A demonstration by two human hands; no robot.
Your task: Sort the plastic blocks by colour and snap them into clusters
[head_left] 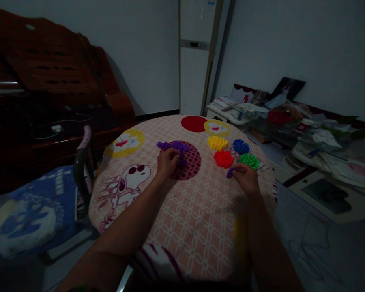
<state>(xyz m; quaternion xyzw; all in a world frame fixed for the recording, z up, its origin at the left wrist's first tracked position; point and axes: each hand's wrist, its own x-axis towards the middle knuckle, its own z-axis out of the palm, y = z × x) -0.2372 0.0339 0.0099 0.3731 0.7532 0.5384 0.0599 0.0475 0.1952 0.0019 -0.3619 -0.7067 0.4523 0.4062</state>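
Observation:
My left hand (pixel 168 163) is over a loose pile of small purple plastic pieces (pixel 179 145) at the table's middle. Its fingers are pinched against the pieces; which one they grip is partly hidden. To the right, my right hand (pixel 247 177) is closed, thumb and fingertips on a short purple piece (pixel 230 173) at the tabletop. Just beyond that hand are four tight clusters of knobbly pieces: a green cluster (pixel 249 161), a red cluster (pixel 224 159), a yellow cluster (pixel 217 142) and a blue cluster (pixel 241 146).
A patterned cloth (pixel 197 215) covers the round table. To the left stand a chair with a blue cushion (pixel 45 211) and a dark wooden bench (pixel 48 69). A cluttered glass-topped cabinet (pixel 270 119) runs along the right wall. A tall white unit (pixel 194 73) stands behind.

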